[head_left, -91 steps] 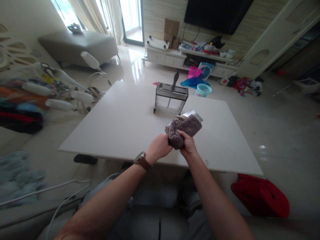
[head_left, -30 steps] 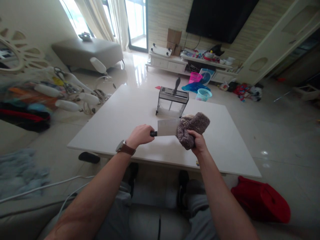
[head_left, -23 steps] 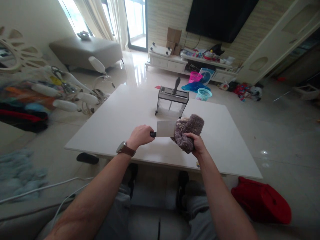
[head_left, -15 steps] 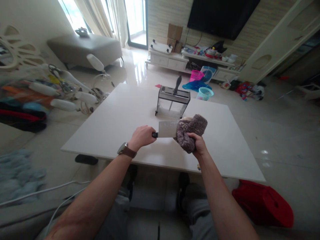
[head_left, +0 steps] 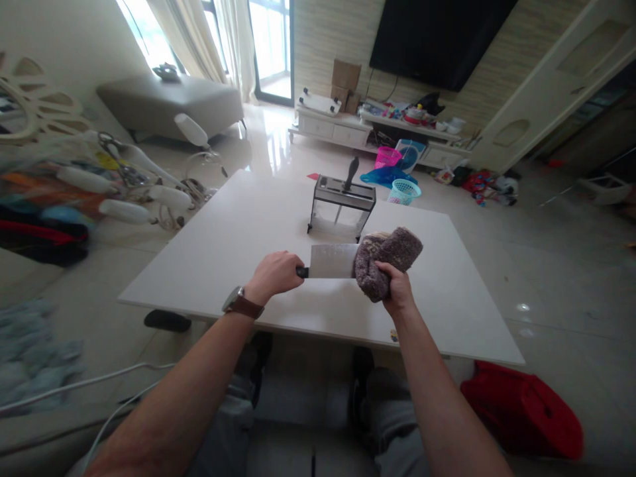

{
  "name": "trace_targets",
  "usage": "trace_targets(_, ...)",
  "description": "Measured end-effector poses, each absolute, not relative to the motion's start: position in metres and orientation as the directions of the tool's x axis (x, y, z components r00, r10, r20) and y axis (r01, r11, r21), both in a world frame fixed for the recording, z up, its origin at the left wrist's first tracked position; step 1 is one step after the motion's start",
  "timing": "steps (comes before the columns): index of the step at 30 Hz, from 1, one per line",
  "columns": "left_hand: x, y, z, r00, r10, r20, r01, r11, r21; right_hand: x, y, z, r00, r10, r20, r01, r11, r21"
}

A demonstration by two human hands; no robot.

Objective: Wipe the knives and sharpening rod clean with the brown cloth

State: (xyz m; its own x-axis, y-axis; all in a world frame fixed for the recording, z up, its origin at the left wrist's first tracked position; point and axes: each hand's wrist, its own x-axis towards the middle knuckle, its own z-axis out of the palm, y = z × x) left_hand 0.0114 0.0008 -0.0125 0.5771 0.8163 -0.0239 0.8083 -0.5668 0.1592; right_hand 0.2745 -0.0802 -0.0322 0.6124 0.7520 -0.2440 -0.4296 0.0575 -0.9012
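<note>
My left hand (head_left: 278, 273) is closed round the black handle of a cleaver (head_left: 334, 261), whose broad blade points right above the table. My right hand (head_left: 396, 288) grips a bunched, brownish-purple fluffy cloth (head_left: 385, 262) that covers the far end of the blade. Just beyond the blade, a clear-sided knife block (head_left: 342, 205) with a dark slotted top stands on the white table (head_left: 223, 245). One black-handled knife (head_left: 352, 173) sticks up out of its top.
Behind the table are a turquoise basket (head_left: 405, 191), a pink basket (head_left: 387, 158) and a low white cabinet (head_left: 350, 134) with clutter on it. A chandelier-like lamp (head_left: 149, 175) is at left. Something red (head_left: 521, 411) lies on the floor at right.
The cloth and my right hand have shifted slightly right, my left hand slightly left, so more of the cleaver's blade shows between them. The camera view has tilted a little.
</note>
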Motion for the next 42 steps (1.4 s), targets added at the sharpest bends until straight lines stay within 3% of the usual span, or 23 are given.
trace_targets(7, 0.005, -0.010, -0.004, 0.567, 0.823, -0.026, 0.820, -0.562, 0.104, 0.272, -0.095, -0.028, 0.406, 0.870, -0.281, -0.368, -0.126, -0.921)
trace_targets(14, 0.012, -0.011, -0.009, 0.554, 0.832, -0.012, 0.827, -0.549, 0.122, 0.278, -0.090, -0.044, 0.498, 0.832, -0.246, -0.344, -0.071, -0.936)
trace_targets(42, 0.015, -0.010, -0.014, 0.558, 0.828, 0.047, 0.820, -0.560, 0.118, 0.276, -0.081, -0.053, 0.535, 0.790, -0.298, -0.358, -0.107, -0.927)
